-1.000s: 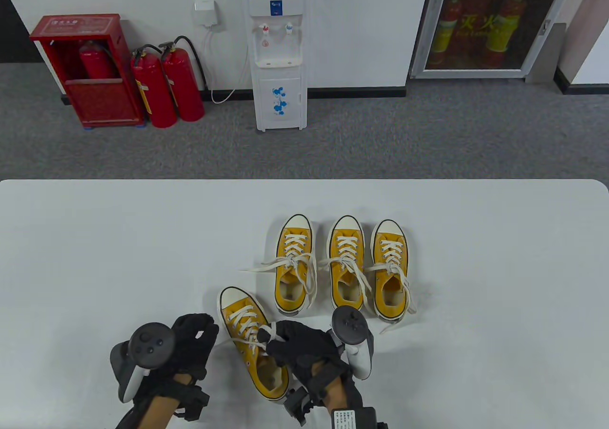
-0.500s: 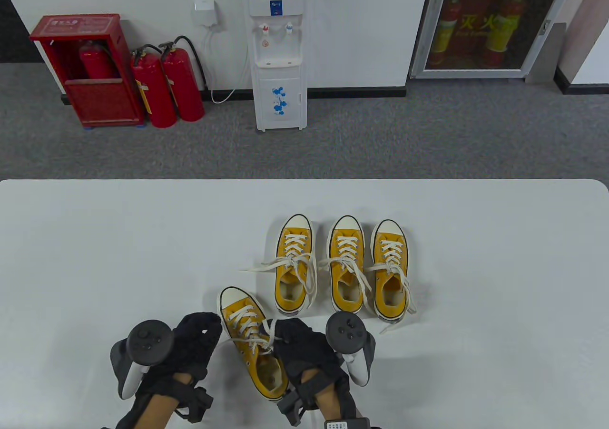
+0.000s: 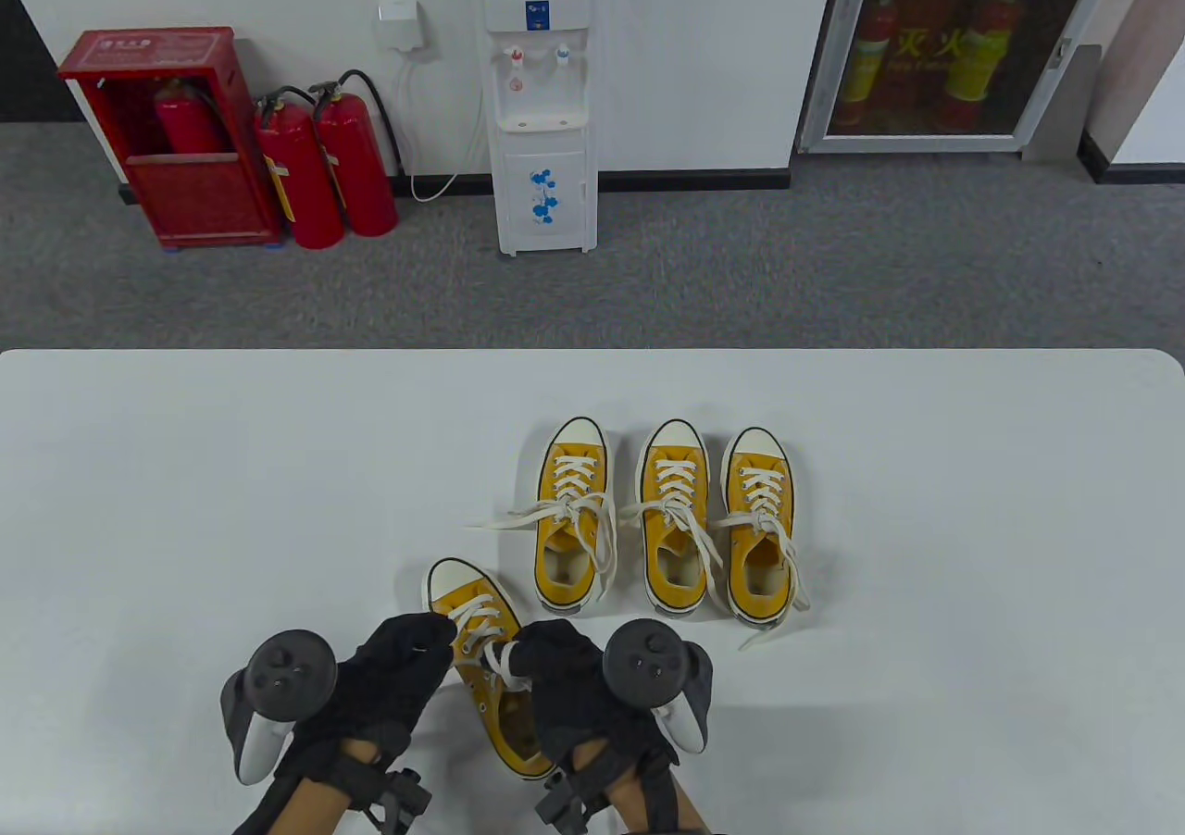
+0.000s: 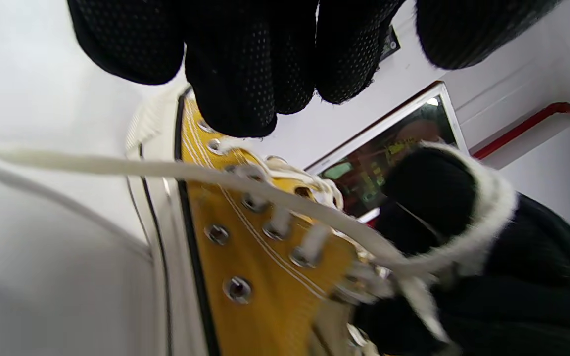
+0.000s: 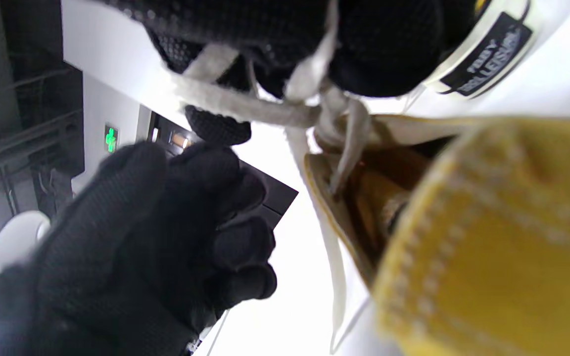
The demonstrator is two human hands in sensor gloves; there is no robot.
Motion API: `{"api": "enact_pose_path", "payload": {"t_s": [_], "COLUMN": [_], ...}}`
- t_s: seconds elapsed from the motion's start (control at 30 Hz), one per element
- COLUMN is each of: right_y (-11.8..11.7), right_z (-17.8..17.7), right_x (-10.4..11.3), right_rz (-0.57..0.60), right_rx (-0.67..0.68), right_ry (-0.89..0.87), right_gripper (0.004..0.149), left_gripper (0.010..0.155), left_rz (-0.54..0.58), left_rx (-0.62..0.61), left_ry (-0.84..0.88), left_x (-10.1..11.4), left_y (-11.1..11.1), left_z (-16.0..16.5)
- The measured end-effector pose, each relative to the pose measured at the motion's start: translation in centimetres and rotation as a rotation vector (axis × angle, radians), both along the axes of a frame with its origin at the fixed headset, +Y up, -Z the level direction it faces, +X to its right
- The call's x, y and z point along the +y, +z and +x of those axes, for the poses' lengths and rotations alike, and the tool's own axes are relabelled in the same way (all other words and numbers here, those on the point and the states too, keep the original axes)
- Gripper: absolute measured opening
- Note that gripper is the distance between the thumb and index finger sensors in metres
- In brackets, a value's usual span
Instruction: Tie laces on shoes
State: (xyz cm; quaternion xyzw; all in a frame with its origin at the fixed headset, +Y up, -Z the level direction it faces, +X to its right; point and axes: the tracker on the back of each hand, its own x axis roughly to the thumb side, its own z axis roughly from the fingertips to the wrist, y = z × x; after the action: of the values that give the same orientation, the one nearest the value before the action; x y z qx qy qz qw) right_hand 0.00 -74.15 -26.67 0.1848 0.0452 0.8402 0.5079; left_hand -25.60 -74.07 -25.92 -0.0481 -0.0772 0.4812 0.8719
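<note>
Both hands moved inward vs 1 s ago. R hand (image 3: 555,678) has lace (image 3: 500,664) looped round a finger, gripped; L hand (image 3: 398,678) fingers curled beside shoe (image 3: 481,659), holding nothing seen. Shoe sits nr table (image 3: 185,502) front edge. Knot forming, not cinched.

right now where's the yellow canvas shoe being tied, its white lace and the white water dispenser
yellow canvas shoe (image 3: 460,585): table view, white toe cap
white lace (image 4: 117,165): left wrist view, taut strand
white water dispenser (image 3: 542,196): table view, lower door

white table (image 3: 185,465) | near shoe (image 3: 467,605) | three-shoe row (image 3: 671,511) behind
</note>
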Motion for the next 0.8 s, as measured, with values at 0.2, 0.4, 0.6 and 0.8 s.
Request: {"api": "enact_pose_path", "payload": {"t_s": [0.2, 0.4, 0.6, 0.8], "right_y": [1.0, 1.6, 1.5, 0.5], "right_z": [-1.4, -2.0, -1.8, -0.8], "right_x": [0.6, 1.1, 1.1, 1.0], "right_rz": [0.139, 0.210, 0.206, 0.080], "right_rx": [0.023, 0.021, 0.019, 0.029], "right_ry": [0.148, 0.217, 0.232, 0.121], "right_gripper": [0.048, 0.047, 0.044, 0.047], "left_gripper": [0.057, 0.049, 0.040, 0.040], "left_rz": [-0.079, -0.098, -0.047, -0.015], "left_rx": [-0.083, -0.061, -0.002, 0.075], "left_ry": [0.094, 0.104, 0.020, -0.021], "left_x": [-0.5, -0.4, -0.2, -0.1], "left_y": [-0.1, 0.0, 0.3, 0.0], "left_z": [0.5, 0.7, 1.1, 0.1]}}
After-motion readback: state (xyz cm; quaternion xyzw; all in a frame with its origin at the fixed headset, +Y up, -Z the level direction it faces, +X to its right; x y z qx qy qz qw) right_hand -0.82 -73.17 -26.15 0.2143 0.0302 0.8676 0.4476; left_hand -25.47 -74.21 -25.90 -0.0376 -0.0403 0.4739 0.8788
